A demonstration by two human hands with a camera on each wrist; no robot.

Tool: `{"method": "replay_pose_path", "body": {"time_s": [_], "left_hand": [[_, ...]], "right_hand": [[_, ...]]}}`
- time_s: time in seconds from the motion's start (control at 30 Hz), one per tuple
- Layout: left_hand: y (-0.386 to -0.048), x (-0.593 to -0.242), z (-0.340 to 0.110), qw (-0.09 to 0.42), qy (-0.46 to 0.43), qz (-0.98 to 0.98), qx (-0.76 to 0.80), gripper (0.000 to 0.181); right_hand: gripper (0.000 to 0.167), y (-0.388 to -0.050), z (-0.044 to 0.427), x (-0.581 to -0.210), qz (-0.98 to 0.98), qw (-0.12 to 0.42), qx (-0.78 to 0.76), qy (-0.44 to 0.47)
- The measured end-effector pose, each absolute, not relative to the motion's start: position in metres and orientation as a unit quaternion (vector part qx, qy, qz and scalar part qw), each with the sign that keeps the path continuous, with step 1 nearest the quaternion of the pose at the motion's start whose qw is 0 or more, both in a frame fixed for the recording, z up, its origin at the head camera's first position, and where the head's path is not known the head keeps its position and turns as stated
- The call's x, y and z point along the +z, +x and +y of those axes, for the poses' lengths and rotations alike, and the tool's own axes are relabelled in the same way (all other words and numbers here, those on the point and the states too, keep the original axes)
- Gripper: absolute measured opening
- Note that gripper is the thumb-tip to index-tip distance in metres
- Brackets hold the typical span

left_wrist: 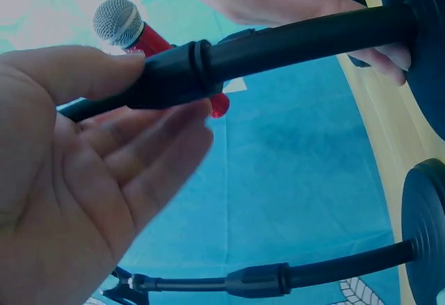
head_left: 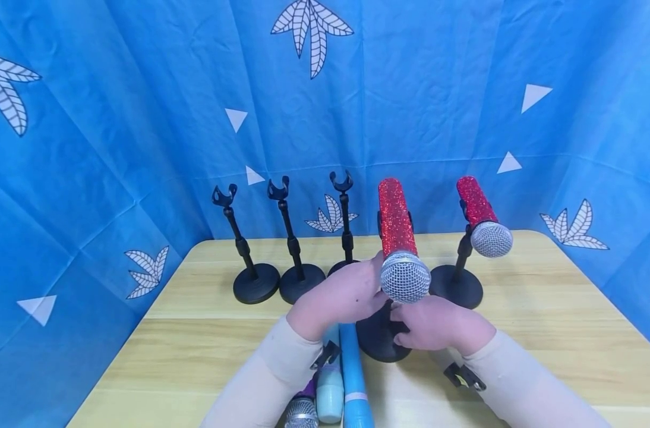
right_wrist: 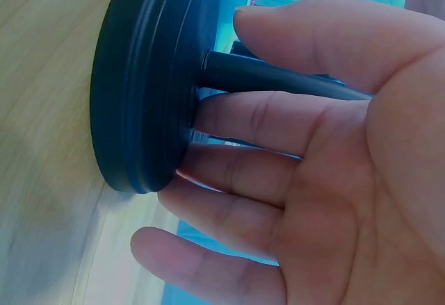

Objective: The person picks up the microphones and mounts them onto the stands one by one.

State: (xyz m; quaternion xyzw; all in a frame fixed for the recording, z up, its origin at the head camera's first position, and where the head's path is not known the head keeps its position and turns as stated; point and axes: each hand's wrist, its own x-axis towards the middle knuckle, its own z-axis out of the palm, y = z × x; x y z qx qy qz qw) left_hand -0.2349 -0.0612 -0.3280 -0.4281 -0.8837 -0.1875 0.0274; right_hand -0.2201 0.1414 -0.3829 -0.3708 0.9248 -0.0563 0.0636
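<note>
Across the top and both sides of the frame, blue cloth (head_left: 421, 89) printed with white leaves and triangles. Over the lower half, a pale wooden table (head_left: 549, 333). Right of centre, between both hands, a black microphone stand (head_left: 384, 339), round-based, pole upright. To its right, a second stand (head_left: 456, 288); left of centre, in a row, three more stands (head_left: 255, 284) with upturned clips. At frame centre, the left hand (head_left: 349, 291), gripping the middle stand's pole at the collar between thumb and fingers. Just right and lower, the right hand (head_left: 437, 324), fingers nearly straight against the base, thumb spread apart. In the middle stand's clip, a red glitter microphone (head_left: 396, 220), silver head toward the camera; in the right-hand clip, another red microphone (head_left: 477, 202). At bottom centre, lying side by side, a blue tube (head_left: 357, 380), a pale teal tube (head_left: 330, 398) and a purple microphone (head_left: 302, 414), mostly hidden by the left sleeve (head_left: 266, 380).
</note>
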Motion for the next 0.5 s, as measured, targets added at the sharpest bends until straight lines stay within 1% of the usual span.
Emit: {"method": "replay_pose_path", "body": {"time_s": [0.1,0.17,0.27,0.37,0.4,0.5], "left_hand": [[-0.2359,-0.3268,-0.0624,0.005,-0.427,-0.883,-0.193,0.053],[-0.2361,-0.3270,-0.0619,0.012,-0.427,-0.885,-0.188,0.055],[-0.2353,-0.3280,-0.0603,0.041,-0.424,-0.887,-0.178,0.057],[-0.2335,-0.3275,-0.0589,0.063,-0.412,-0.894,-0.166,0.054],[-0.2332,-0.3269,-0.0586,0.064,-0.406,-0.897,-0.164,0.051],[-0.2330,-0.3245,-0.0580,0.045,-0.378,-0.909,-0.169,0.042]], "right_hand": [[0.029,-0.2201,0.1417,-0.3835,0.922,0.054,-0.056,-0.378],[0.028,-0.2202,0.1418,-0.3837,0.922,0.055,-0.061,-0.379],[0.027,-0.2206,0.1418,-0.3841,0.922,0.065,-0.069,-0.375],[0.025,-0.2214,0.1420,-0.3840,0.923,0.075,-0.073,-0.370],[0.025,-0.2218,0.1421,-0.3842,0.923,0.076,-0.074,-0.369],[0.023,-0.2229,0.1425,-0.3846,0.923,0.076,-0.074,-0.369]]}}
